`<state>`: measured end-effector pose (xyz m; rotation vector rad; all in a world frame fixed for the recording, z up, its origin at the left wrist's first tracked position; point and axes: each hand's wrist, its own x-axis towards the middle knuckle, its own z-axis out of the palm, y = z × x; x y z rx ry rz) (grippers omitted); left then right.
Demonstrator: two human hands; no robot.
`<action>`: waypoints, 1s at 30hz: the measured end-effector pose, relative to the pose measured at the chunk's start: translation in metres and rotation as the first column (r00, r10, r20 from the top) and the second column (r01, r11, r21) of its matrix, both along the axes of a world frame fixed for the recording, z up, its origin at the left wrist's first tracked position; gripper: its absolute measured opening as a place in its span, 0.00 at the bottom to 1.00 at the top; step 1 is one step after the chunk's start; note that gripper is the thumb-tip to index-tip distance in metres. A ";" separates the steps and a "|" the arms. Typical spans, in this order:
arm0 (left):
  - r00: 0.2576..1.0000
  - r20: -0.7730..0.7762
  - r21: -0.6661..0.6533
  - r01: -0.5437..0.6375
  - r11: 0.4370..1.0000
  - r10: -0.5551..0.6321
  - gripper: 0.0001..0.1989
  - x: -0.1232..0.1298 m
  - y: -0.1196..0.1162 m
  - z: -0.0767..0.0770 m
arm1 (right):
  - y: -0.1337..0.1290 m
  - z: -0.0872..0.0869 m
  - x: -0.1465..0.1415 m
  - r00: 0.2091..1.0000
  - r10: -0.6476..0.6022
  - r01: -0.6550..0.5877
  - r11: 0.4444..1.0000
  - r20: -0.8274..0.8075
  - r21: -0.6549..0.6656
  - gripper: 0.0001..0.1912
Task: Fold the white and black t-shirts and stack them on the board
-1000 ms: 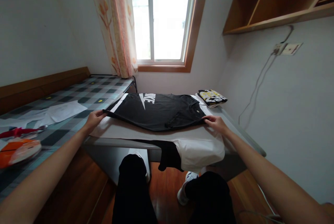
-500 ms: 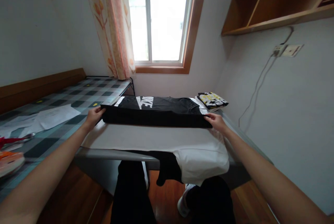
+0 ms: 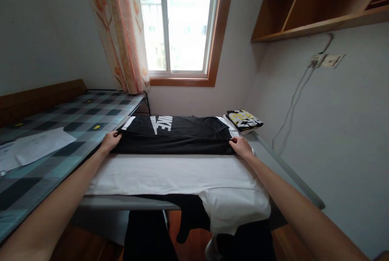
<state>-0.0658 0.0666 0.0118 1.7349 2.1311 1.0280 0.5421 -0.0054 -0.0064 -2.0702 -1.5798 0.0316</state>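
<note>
On the table [image 3: 130, 202], a black Nike T-shirt [image 3: 194, 127] is being pinched by the left hand [image 3: 111, 141] and the right hand [image 3: 241, 146], its long side being held crossways between them, over white cloth [image 3: 170, 172].

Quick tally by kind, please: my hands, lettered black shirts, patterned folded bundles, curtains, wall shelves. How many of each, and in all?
Left hand and right hand: 2
Lettered black shirt: 1
Patterned folded bundle: 1
Curtain: 1
Wall shelf: 1
Total: 6

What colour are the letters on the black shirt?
The letters are white, seen best in the head view.
</note>
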 end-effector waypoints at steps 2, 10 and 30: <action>0.999 -0.040 -0.004 -0.012 1.000 0.012 0.15 0.000 0.004 0.000 | -0.001 0.002 0.000 0.999 -0.004 0.004 1.000 0.043 -0.001 0.10; 0.963 -0.267 -0.121 -0.075 0.990 0.040 0.19 0.003 0.008 0.002 | -0.007 0.013 -0.006 0.993 -0.055 0.065 0.994 0.109 -0.091 0.12; 0.798 -0.571 0.026 -0.215 0.976 0.190 0.20 0.002 -0.023 0.017 | -0.006 0.023 0.051 0.945 -0.233 0.241 0.970 0.230 -0.007 0.18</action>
